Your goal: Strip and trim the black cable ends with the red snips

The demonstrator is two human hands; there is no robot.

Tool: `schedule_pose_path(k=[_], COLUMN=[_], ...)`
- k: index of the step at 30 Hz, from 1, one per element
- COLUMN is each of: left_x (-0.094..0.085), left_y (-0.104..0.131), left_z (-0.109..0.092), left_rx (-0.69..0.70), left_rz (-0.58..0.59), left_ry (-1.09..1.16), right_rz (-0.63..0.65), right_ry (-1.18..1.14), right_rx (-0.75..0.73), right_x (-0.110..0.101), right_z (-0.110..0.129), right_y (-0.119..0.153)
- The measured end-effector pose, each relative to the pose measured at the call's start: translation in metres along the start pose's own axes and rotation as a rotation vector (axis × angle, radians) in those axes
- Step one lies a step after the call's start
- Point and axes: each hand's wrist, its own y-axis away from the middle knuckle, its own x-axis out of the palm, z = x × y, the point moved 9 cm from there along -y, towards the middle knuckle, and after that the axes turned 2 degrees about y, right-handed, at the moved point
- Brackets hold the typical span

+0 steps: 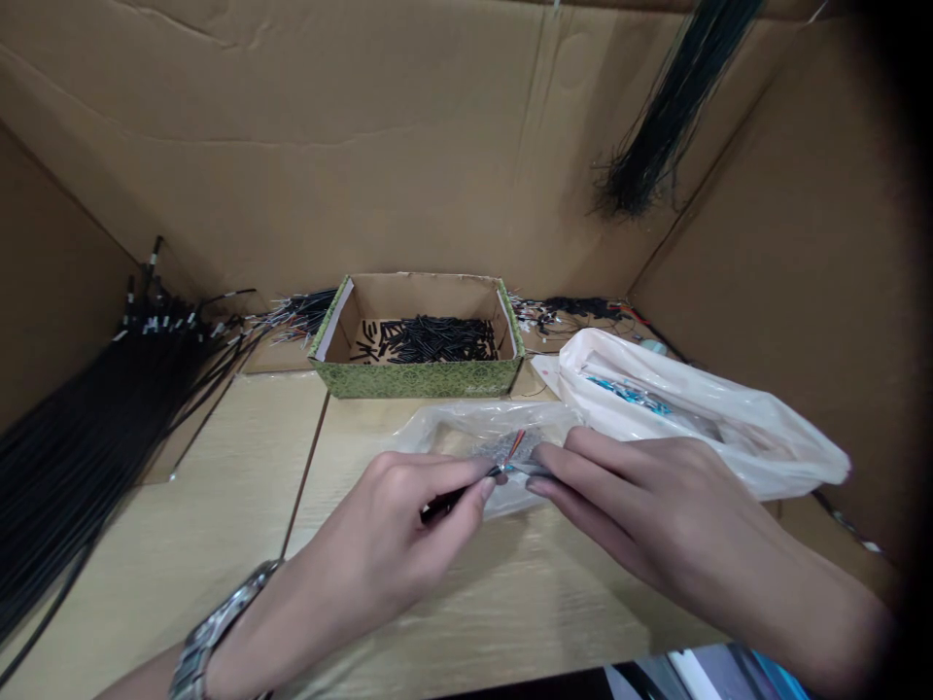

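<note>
Over the middle of the table, my left hand [408, 520] pinches a black cable [443, 503] between thumb and fingers. Thin red and orange wires [517, 444] stick up from the cable's end, with a small blue piece at the fingertips. My right hand [641, 496] comes in from the right, its fingers closed on something thin and greyish that meets the wire ends. What exactly it is, the fingers hide. Just behind both hands lies a clear plastic bag [430, 428] with small greyish pieces in it.
A green-sided box [419, 381] holds many short black tubes [444, 340]. To the right lies a white plastic bag [758, 437] with blue-and-silver pieces. Black cables [94, 447] spread along the left; a dark wire bundle [660, 126] hangs upper right. Cardboard walls [364, 146] enclose the table.
</note>
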Motion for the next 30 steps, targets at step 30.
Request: schedule_pose_path(k=[30], left_x=[0.006], left_y=[0.001], left_z=[0.0], left_rx=[-0.016], left_rz=[0.06], left_ry=[-0.022], right_rz=[0.134], right_ry=[-0.221], right_rx=[-0.002], right_x=[0.007], right_z=[-0.001], right_y=[-0.01])
